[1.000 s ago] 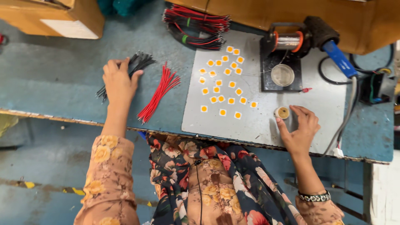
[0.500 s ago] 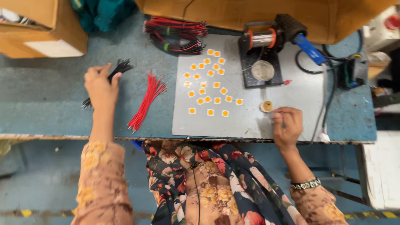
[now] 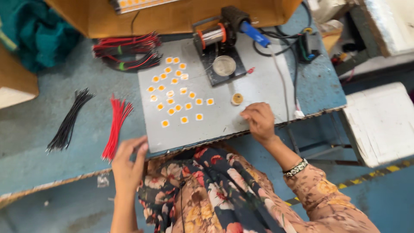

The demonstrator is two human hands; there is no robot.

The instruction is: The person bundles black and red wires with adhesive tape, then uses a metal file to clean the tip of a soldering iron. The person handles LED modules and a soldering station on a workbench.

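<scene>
Hovering open and empty, the left hand [image 3: 127, 166] nears the red wires [image 3: 114, 127]; pinch one cleanly. The right hand [image 3: 258, 121], curled, rests on the grey plate [image 3: 224, 125]; its hold is unclear.

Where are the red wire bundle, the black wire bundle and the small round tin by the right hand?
red wire bundle [image 3: 115, 126], head view, middle of the strands.
black wire bundle [image 3: 69, 121], head view, middle of the strands.
small round tin [image 3: 236, 99], head view, centre of its top.

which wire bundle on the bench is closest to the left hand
The loose bundle of short red wires lies just above the left hand. The loose black wire bundle lies farther left, and the tied red-and-black bundle sits far back.
</scene>
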